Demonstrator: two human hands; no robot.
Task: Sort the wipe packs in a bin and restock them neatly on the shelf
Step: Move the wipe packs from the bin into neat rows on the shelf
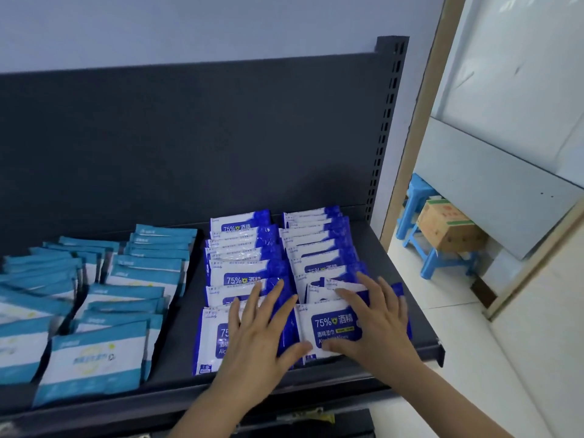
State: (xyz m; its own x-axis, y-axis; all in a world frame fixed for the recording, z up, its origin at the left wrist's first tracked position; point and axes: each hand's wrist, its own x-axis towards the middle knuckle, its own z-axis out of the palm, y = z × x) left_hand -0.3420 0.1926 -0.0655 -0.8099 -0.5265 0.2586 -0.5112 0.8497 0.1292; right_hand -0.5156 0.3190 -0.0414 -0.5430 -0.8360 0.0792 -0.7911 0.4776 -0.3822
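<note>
While both hands lie flat, fingers straight and spread, gripping nothing, I see two rows of blue packs (249,270) running front to back on the shelf (177,368), overlapped, long axes across it, print upright towards me. My left hand (259,343) presses the left front pack (211,339); my right hand (379,327) covers the right front pack (331,327). Teal packs (94,358) lie further left, seemingly less tidy.

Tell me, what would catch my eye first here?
The left hand and the right hand rest flat on the front blue alcohol wipe packs, on the right half of the dark shelf. Left of those lie rows of teal packs; far right, a cardboard box sits on a blue stool.
</note>
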